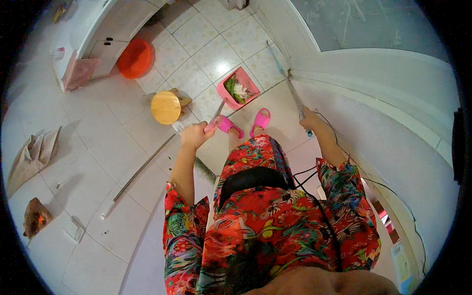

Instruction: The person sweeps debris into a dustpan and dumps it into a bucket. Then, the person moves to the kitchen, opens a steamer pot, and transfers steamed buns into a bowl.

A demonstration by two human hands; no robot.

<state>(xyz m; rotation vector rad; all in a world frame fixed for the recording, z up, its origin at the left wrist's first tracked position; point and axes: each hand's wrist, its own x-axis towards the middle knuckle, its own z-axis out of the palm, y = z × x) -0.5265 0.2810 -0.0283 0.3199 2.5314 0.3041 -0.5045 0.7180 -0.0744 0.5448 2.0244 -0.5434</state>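
My left hand (195,135) grips the pink handle end of a long-handled pink dustpan (222,90). The pan rests on the floor in front of my feet. In it lie green leafy scraps (231,87) and a crumpled white scrap (241,91). On the other side, my right hand (310,121) is closed around a long pole (292,90). Its bluish far part slants down beside the wall on the right. That far end looks thin, and I cannot tell what kind of head it has.
A round-topped wooden stool (166,107) stands left of the dustpan. Behind it a red plastic basin (135,59) sits by a white cabinet (107,43). Below the window (372,25), a white wall runs close on the right. Pink slippers (261,120) are on my feet.
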